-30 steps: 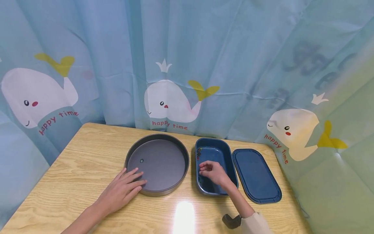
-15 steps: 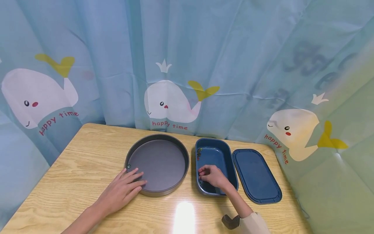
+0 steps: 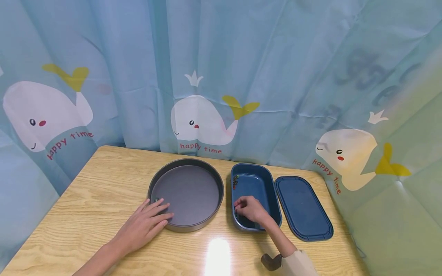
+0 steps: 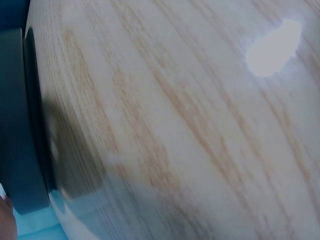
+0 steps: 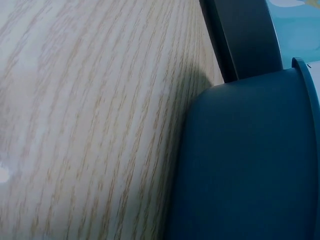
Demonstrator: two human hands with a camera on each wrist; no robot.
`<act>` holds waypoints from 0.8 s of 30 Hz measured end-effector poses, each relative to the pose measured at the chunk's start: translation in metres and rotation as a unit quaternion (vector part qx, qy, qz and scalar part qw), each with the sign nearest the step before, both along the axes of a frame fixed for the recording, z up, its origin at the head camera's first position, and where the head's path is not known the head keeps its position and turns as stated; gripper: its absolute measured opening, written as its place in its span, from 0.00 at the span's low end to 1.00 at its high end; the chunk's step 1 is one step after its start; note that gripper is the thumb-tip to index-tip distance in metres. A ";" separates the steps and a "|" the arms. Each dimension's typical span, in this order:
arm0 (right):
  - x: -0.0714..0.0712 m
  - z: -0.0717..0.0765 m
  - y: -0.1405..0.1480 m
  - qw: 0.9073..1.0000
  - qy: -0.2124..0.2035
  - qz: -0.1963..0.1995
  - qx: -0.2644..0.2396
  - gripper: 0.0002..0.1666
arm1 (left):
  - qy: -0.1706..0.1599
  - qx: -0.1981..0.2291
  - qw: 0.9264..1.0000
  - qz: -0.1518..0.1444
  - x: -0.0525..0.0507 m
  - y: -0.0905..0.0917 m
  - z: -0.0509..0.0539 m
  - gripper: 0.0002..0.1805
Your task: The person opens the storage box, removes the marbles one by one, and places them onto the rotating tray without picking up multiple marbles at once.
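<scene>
My left hand (image 3: 145, 224) rests with spread fingers over the near-left rim of a round dark grey pan (image 3: 193, 188). A tiny greenish ball, seemingly a glass marble (image 3: 156, 199), lies inside by those fingertips. In the left wrist view the pan's outer wall (image 4: 20, 125) and a bit of a finger (image 4: 7, 220) show at the edge. My right hand (image 3: 252, 209) reaches into a deep blue rectangular container (image 3: 253, 184), fingers bent near its left wall. What its fingertips hold is hidden. Several small coloured marbles (image 3: 235, 182) line that wall farther back.
A blue lid (image 3: 304, 209) lies right of the container on the wooden table (image 3: 114, 176). A curtain with whale prints (image 3: 203, 119) hangs behind the table and along its sides. In the right wrist view, the container's outer wall (image 5: 250, 160) stands close to the pan.
The single marble in the pan rolled left to the wall, then slightly back toward my left fingers. My right hand has shifted slightly down and nearer the container's left wall. The left hand stays put.
</scene>
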State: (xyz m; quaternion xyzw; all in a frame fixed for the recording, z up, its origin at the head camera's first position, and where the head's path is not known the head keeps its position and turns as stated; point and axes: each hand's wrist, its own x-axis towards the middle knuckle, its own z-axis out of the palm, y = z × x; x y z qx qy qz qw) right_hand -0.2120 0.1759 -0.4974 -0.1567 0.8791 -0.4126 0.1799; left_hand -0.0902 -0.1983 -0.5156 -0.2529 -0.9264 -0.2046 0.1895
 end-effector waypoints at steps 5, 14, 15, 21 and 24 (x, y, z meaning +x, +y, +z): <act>0.000 -0.001 -0.001 1.000 0.010 -0.001 0.010 0.04 | -0.001 -0.001 1.000 0.001 0.000 0.000 0.000 0.13; 0.001 0.004 0.001 0.999 0.035 -0.005 0.009 0.05 | 0.001 -0.003 1.000 0.001 0.000 0.000 0.000 0.13; 0.001 0.006 0.002 0.999 0.038 -0.008 0.007 0.05 | 0.002 -0.002 1.000 0.001 -0.001 0.000 0.000 0.13; -0.004 0.011 0.003 0.998 0.056 -0.037 0.006 0.06 | 0.000 -0.002 1.000 0.001 0.000 0.000 0.000 0.13; -0.006 0.016 0.003 0.996 0.065 -0.054 0.003 0.05 | 0.000 -0.003 1.000 0.001 0.000 -0.001 0.001 0.13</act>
